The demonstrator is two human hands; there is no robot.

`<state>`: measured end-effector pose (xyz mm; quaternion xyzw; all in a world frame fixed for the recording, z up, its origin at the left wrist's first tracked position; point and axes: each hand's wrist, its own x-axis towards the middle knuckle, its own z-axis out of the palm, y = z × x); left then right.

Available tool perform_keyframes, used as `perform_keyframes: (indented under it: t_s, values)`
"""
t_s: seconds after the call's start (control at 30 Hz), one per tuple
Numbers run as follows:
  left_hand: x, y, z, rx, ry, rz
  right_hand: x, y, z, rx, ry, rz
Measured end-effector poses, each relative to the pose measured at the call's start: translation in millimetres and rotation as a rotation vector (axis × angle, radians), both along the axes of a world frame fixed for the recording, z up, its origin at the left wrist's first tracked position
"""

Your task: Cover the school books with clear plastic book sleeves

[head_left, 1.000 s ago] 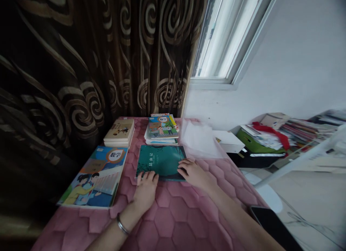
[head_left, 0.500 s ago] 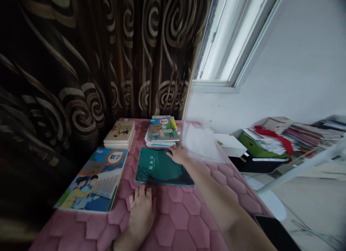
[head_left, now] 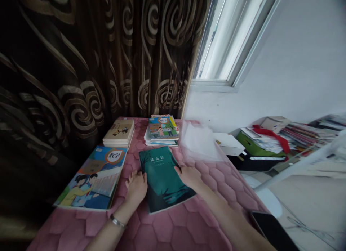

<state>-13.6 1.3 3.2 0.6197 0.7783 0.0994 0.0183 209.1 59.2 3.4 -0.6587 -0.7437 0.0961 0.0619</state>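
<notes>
A dark green book (head_left: 164, 182) lies slightly tilted on the pink quilted tabletop, its printed title at the far end. At its right edge, my right hand (head_left: 190, 176) has the thumb on the cover and the other fingers closed around the side, partly hidden. Against the left edge rests my left hand (head_left: 136, 185), thumb by the book and fingers apart on the cloth. A blue math textbook (head_left: 94, 179) lies flat to the left of my left hand.
Behind the green book are a stack of tan books (head_left: 119, 132) and a stack topped by another math textbook (head_left: 163, 128). Clear plastic sheeting (head_left: 200, 141) lies at the right. A black phone (head_left: 271, 229) sits by the table's right edge, and a patterned curtain (head_left: 129, 56) hangs behind.
The green book has turned from lying sideways to nearly upright toward me and come closer. My right hand moved nearer along its edge; my left hand moved forward to its left side.
</notes>
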Motion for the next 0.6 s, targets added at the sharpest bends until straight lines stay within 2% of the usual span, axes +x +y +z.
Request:
perform_keyframes:
  t_s: [0.1, 0.17, 0.33, 0.6]
  values:
    - [3.1, 24.1, -0.4, 0.033, 0.033, 0.015, -6.2, -29.9, -6.7, -0.021, 0.040, -0.144]
    - [7.8, 35.1, -1.3, 0.045, 0.047, 0.006, -10.5, -37.9, -5.1, -0.040, 0.082, -0.195]
    - [11.6, 41.0, -3.9, 0.063, 0.057, -0.031, -14.4, -34.4, 7.1, -0.097, 0.082, -0.271]
    - [3.9, 38.5, -5.0, 0.069, 0.056, -0.061, -8.9, -27.5, 11.3, -0.098, 0.068, -0.219]
